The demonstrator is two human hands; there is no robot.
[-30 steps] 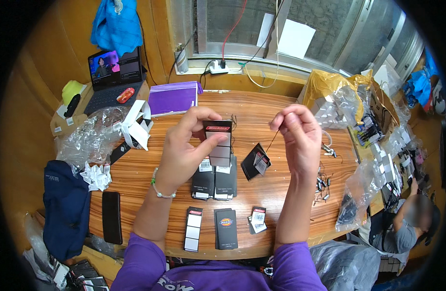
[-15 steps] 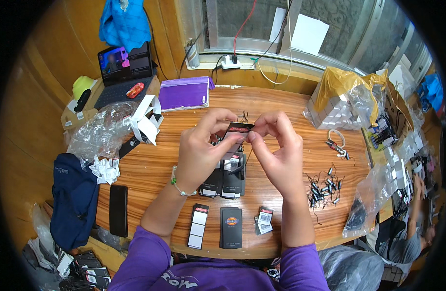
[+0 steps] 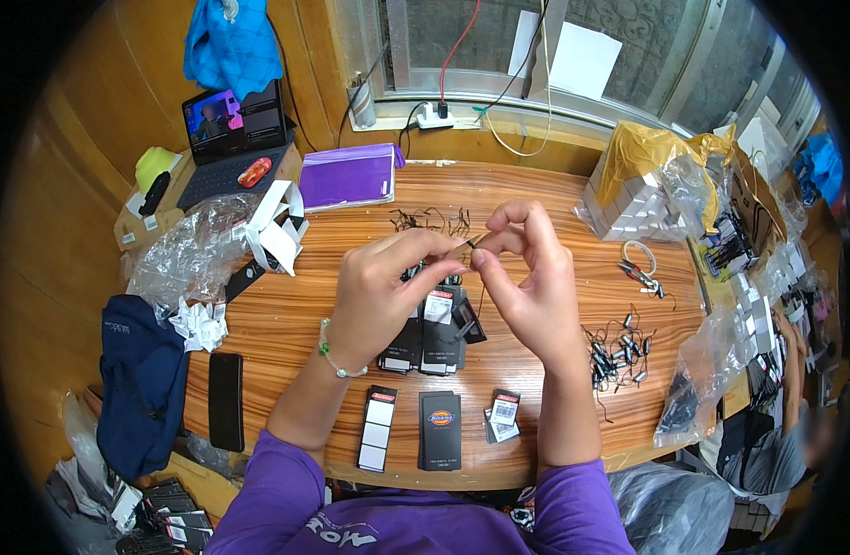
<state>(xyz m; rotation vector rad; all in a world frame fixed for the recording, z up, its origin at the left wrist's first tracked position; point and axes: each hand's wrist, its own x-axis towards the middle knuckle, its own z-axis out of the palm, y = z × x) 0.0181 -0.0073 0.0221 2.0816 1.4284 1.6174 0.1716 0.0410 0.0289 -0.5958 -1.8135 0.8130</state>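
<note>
Centre frame: left hand point(image 3: 381, 294) and right hand point(image 3: 529, 277) fingers pinched narrow on thin cord point(image 3: 475, 242). Probably light, limp, slippery; best gripped near its end.

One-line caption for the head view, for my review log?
Both hands, left and right, pinch a small dark tag above stacked black tags on a cluttered wooden table.

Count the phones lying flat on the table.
1: a black phone at the table's left end, beside the dark blue bag. Others may hide under the plastic bags.
</note>
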